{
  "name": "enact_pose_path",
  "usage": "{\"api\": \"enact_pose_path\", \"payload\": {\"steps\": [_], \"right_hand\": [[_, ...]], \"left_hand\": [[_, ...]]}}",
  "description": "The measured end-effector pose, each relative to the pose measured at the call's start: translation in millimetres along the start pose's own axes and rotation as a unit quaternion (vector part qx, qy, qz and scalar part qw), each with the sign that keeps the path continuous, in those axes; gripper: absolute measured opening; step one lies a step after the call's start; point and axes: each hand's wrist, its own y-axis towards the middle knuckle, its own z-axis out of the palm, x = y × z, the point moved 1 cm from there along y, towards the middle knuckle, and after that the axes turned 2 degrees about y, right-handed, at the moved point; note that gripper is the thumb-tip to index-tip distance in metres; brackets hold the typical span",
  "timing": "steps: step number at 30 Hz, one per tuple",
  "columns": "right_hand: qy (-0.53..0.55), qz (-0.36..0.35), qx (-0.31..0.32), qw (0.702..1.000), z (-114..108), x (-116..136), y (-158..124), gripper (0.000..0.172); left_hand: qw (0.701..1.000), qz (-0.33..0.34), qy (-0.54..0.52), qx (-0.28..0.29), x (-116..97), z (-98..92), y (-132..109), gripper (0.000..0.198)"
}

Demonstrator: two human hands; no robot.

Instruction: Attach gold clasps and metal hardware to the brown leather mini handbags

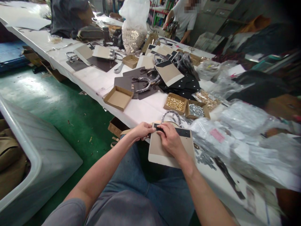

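A beige panel with a dark top strip (162,150) lies at the near edge of the white table (94,80), partly overhanging my lap. My left hand (142,130) grips the panel's upper left corner. My right hand (170,139) rests on top of the panel, fingertips pinching at the dark strip. A looped handle (171,116) lies just behind the panel.
Small cardboard boxes hold gold studs (175,103) and silver studs (196,110); an empty box (118,98) sits to the left. Dark and beige panels (168,72), plastic bags (246,125) and a sack of hardware (134,29) crowd the table. Another person (184,18) works at the far end. A grey bin (44,150) stands at left.
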Motion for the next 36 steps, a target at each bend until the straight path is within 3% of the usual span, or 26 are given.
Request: {"api": "enact_pose_path", "payload": {"steps": [11,17,22,27,29,33,36], "right_hand": [[0.014,0.016,-0.003,1.0,-2,3,3,0.022],[0.016,0.021,-0.001,1.0,-2,4,3,0.021],[0.012,0.021,0.002,1.0,-1,5,4,0.02],[0.043,0.032,0.036,0.998,-15,9,11,0.023],[0.073,0.049,0.041,0.995,-24,11,15,0.025],[0.123,0.147,-0.029,0.981,-33,9,18,0.024],[0.189,0.222,-0.03,0.956,-30,5,15,0.044]], "left_hand": [[0.999,-0.031,0.018,-0.027,-22,7.1,-10,0.035],[0.998,-0.009,0.042,-0.044,-18,4.9,-7,0.044],[0.998,-0.017,0.041,-0.038,-13,2.6,-5,0.04],[0.998,-0.026,0.045,-0.046,-11,3.3,-4,0.039],[0.998,-0.016,0.038,-0.042,-10,6.0,-3,0.036],[0.999,-0.008,0.035,-0.039,-5,13.3,2,0.033],[0.998,-0.013,0.042,-0.042,-2,16.2,6,0.035]]}}
